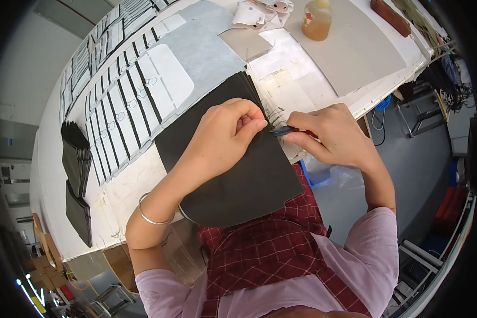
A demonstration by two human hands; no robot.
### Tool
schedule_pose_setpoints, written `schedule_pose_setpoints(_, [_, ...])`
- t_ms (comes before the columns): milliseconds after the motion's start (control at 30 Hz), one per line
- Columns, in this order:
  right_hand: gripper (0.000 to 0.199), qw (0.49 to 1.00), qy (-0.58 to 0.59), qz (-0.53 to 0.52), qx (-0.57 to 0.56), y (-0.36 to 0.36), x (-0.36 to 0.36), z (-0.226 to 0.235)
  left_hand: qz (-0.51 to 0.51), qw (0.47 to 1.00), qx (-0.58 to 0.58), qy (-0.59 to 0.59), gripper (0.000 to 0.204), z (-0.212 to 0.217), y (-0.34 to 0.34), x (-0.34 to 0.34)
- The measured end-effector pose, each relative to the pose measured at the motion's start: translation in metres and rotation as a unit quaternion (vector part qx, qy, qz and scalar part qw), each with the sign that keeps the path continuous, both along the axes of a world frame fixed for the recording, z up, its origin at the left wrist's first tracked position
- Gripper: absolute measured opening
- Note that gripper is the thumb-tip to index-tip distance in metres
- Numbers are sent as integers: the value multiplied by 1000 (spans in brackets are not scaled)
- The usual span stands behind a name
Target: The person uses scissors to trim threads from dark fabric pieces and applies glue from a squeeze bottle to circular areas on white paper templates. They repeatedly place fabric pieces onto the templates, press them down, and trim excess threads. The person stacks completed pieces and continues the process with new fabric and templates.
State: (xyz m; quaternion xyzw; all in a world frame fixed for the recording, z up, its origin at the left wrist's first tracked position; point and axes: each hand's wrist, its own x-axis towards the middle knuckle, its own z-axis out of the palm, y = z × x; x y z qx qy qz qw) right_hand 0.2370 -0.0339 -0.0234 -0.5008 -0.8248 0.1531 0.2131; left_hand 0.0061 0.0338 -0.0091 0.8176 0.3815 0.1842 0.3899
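Note:
A stack of dark, flat panels [244,185] with a rounded near end lies at the table's front edge and reaches over my lap. Above its right edge, my left hand [217,135] is closed in a pinch, thumb against forefinger. Whatever sits between those fingertips is too small to make out. Close beside them, my right hand [336,132] grips thread snips [283,130] with dark blades and a red handle. The blades point left toward the panel edge. Loose dark threads [274,114] lie on the table just beyond the blades.
White panels with black strips [124,106] overlap in rows at the left. Folded dark pieces [77,159] lie near the left table edge. Farther back are a bottle of amber liquid [317,24], a crumpled white cloth [262,15], a grey sheet [350,47] and a reddish-brown object [391,16].

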Motion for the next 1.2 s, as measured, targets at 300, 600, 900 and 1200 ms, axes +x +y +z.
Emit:
schedule_pose_setpoints(300, [31, 999, -17, 25, 21, 13, -6, -1, 2, 999, -41, -1, 12, -1, 2, -2])
schedule_pose_setpoints(600, [26, 997, 63, 28, 19, 14, 1, -14, 16, 995, -91, -26, 14, -6, 7, -3])
schedule_pose_setpoints(900, [69, 981, 149, -102, 72, -83, -38, -37, 49, 993, -105, -33, 27, 11, -23, -3])
schedule_pose_setpoints(1200, [68, 976, 99, -106, 162, -100, -67, -47, -24, 984, 107, 138, 48, 7, -39, 16])
